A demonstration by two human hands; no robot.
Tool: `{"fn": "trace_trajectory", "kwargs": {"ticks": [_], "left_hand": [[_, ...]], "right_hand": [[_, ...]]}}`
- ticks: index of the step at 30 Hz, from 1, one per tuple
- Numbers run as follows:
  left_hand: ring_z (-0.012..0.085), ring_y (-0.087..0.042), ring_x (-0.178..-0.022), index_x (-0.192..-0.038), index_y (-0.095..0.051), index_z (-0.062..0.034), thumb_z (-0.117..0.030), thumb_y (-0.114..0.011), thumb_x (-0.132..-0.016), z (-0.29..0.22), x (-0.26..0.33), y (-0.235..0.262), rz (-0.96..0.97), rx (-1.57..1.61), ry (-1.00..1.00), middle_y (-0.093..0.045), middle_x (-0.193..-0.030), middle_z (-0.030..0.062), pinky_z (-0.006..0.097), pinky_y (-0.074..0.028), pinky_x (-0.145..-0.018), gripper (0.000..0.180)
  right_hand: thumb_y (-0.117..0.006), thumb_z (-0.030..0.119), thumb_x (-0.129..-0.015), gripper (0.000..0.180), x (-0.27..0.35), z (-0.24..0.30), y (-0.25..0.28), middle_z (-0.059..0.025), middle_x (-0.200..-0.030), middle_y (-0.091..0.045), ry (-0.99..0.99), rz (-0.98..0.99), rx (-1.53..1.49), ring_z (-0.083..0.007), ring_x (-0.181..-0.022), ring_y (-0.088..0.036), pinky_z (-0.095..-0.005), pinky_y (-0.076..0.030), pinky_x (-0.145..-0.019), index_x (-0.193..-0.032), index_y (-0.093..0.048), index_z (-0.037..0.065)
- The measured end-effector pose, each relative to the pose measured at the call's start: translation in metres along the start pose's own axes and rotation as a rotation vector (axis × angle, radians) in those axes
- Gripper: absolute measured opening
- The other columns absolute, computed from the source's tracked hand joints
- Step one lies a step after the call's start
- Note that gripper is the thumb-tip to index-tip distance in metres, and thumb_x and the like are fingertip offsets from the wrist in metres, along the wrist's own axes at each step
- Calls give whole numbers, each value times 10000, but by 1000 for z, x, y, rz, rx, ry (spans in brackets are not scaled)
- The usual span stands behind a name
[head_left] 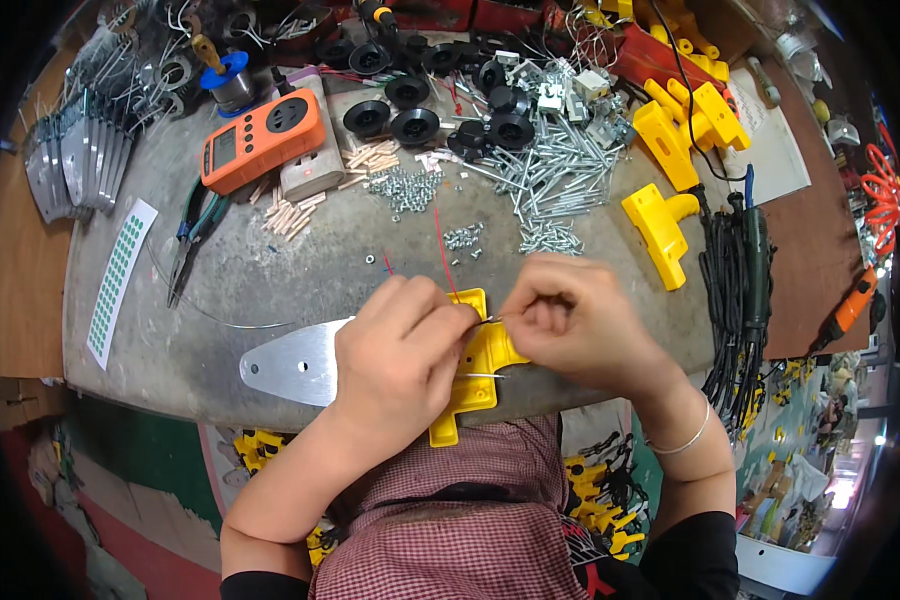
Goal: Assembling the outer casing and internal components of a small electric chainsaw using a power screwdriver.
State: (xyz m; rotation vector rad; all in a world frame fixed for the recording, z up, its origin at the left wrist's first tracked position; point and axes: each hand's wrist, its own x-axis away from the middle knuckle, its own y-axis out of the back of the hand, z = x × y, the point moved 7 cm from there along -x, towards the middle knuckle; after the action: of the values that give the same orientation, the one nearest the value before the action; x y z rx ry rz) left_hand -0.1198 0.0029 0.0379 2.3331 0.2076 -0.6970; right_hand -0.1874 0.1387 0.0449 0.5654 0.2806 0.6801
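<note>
At the table's near edge a yellow plastic housing half (476, 390) lies open side up, partly covered by my hands. My left hand (395, 345) is closed over its left side, and my right hand (575, 318) is pinched above its right side. Between their fingertips a thin wire (490, 319) is gripped from both ends; its exact ends are hidden. A red wire (442, 245) runs up from the housing. A tapered flat metal plate (288, 365) with holes sticks out left from under my left hand. A light thin lead (483, 375) lies across the housing.
An orange meter (265, 140), pliers (195, 240) and a solder spool (230, 85) lie left. Behind are black round parts (415, 125), screws (560, 170) and nuts (405, 190). Yellow housings (660, 230) and black cables (725, 300) are right; a sticker sheet (120, 285) is far left.
</note>
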Motion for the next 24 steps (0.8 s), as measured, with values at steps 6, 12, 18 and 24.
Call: {"fn": "trace_trajectory", "kwargs": {"ticks": [6, 12, 18, 24], "left_hand": [[256, -550, -730, -824, -664, -32, -26, -686, -759, 20, 5, 2, 27, 200, 261, -581, -763, 76, 350, -443, -635, 68], [259, -547, -735, -820, -671, -36, -23, -684, -756, 21, 8, 5, 7, 153, 291, -587, -761, 75, 356, -446, -641, 67], [266, -551, -743, -814, -676, -52, -39, -701, -743, 8, 1, 8, 44, 65, 201, -608, -774, 68, 359, -467, -666, 76], [267, -583, -794, -843, -695, -47, -47, -714, -736, 3, 0, 9, 49, 142, 181, -679, -800, 71, 350, -485, -699, 109]], "right_hand": [[-728, 126, -743, 127, 10, 20, -19, -30, -805, -560, 289, 17, 554, -197, -773, -598, -318, -493, -599, -810, -630, 79], [-703, 128, -767, 121, 17, 21, -14, -37, -799, -532, 238, 81, 472, -235, -756, -586, -360, -486, -594, -866, -643, 92], [-684, 63, -756, 168, 16, 39, -12, -41, -779, -535, 326, -39, 450, -228, -688, -594, -334, -489, -562, -921, -662, 82], [-685, 43, -752, 213, 18, 39, -10, -50, -817, -568, 410, -134, 504, -217, -704, -613, -317, -502, -569, -963, -672, 73]]}}
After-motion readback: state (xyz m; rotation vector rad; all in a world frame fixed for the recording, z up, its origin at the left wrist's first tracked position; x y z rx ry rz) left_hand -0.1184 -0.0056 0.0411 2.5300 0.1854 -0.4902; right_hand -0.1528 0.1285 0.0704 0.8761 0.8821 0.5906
